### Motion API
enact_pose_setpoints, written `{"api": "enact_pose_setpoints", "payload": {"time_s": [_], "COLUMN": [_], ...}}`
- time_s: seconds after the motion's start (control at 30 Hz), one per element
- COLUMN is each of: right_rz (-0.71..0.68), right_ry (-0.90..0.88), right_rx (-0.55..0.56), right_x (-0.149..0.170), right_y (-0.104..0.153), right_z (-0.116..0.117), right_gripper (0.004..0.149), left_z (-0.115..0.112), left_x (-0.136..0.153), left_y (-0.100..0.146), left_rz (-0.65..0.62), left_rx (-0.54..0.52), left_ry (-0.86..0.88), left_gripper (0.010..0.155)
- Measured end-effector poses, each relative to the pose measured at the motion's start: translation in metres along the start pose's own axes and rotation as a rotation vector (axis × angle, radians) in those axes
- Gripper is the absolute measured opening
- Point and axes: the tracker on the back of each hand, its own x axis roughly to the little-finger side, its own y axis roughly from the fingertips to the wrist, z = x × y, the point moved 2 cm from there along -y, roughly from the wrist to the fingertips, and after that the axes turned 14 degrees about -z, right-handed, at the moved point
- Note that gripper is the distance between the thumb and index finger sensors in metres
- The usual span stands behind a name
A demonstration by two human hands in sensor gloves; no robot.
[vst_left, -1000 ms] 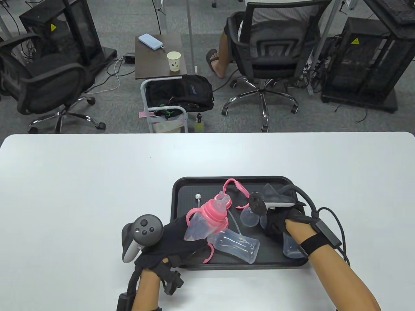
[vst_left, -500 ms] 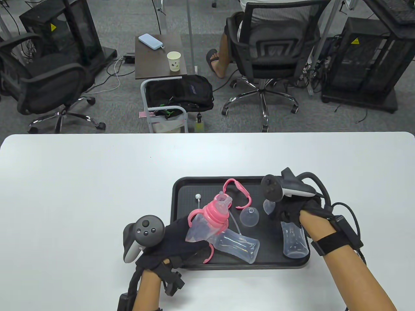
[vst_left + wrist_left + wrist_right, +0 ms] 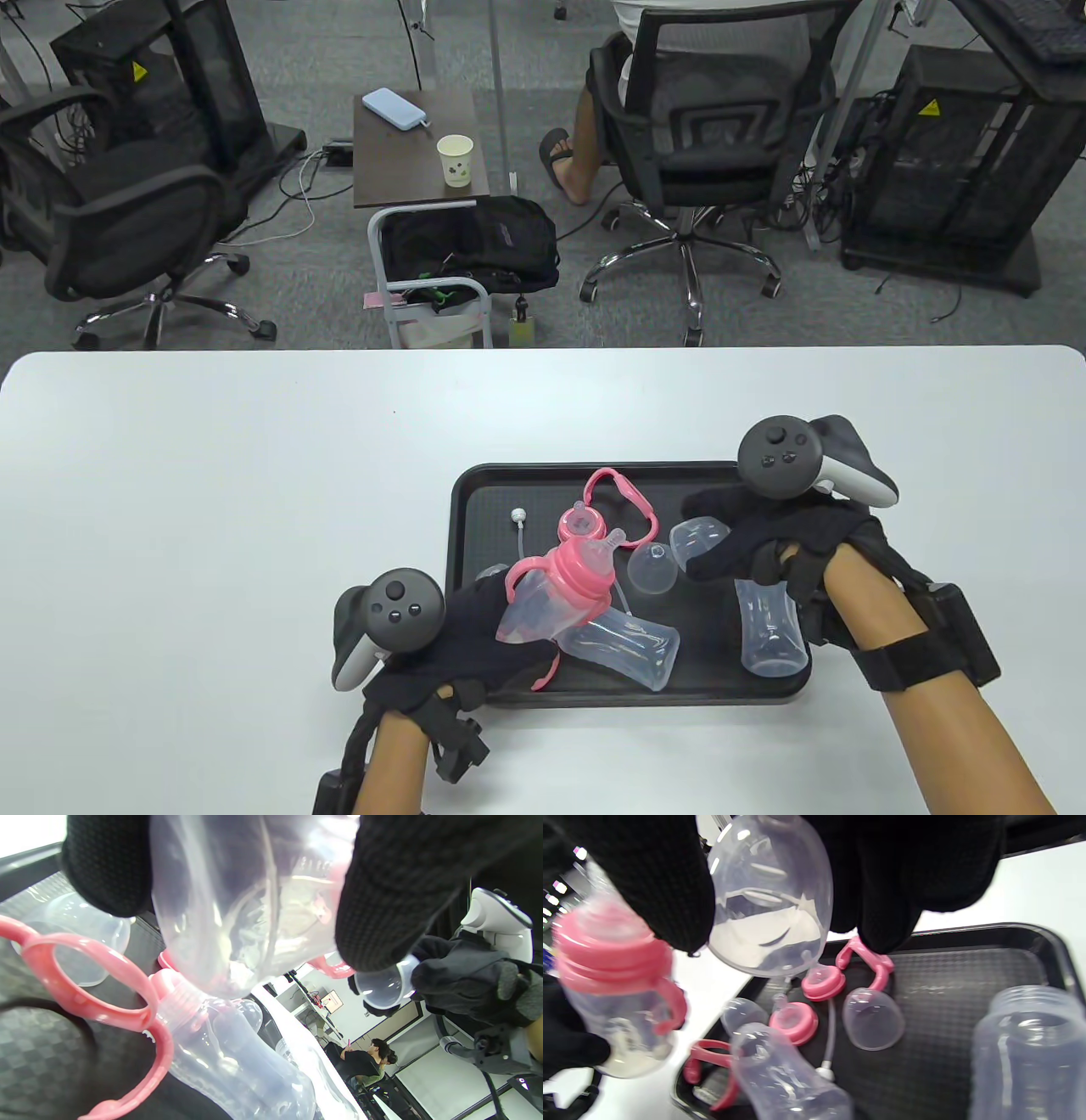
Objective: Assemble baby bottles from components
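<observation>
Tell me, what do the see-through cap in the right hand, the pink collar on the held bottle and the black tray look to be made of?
The cap looks like clear glossy plastic: you see through it and it catches highlights. The pink collar seems opaque, smooth moulded plastic, with ridges. The tray appears to be matt black plastic or rubber, with a fine textured floor.

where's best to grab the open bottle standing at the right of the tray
Grip the bottle round its narrowed middle, coming from the right. It stands upright with its open mouth up, the waist gives curled fingers a seat, and that side faces the tray rim, clear of other parts.
</observation>
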Motion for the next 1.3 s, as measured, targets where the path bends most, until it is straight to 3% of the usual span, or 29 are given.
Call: {"api": "enact_pose_setpoints", "payload": {"time_s": [0.3, 0.8, 1.13, 1.3], "right_rz": [-0.188, -0.17, -0.136, -0.199], "right_ry": [-0.237, -0.158, -0.142, -0.213], "right_rx": [0.094, -0.073, -0.079, -0.025], "right_x": [-0.023, -0.044, -0.041, -0.041], "right_y": [-0.002, -0.031, -0.026, -0.018], "right_z": [-0.007, 0.027, 0.032, 0.033], "right_gripper": [0.084, 0.084, 0.08, 0.08], "left_z": [-0.002, -0.015, -0.011, -0.012], "left_x": [-0.001, -0.007, -0.01, -0.018], "left_y": [-0.001, -0.008, -0.005, -0.005], "left_rz": [-0.01, -0.019, -0.085, -0.126], "left_rx": [0.015, 0.078, -0.016, -0.08], "left_ry": [-0.007, -0.061, -0.063, -0.094], "left_gripper": [0.091, 0.091, 0.09, 0.09]}}
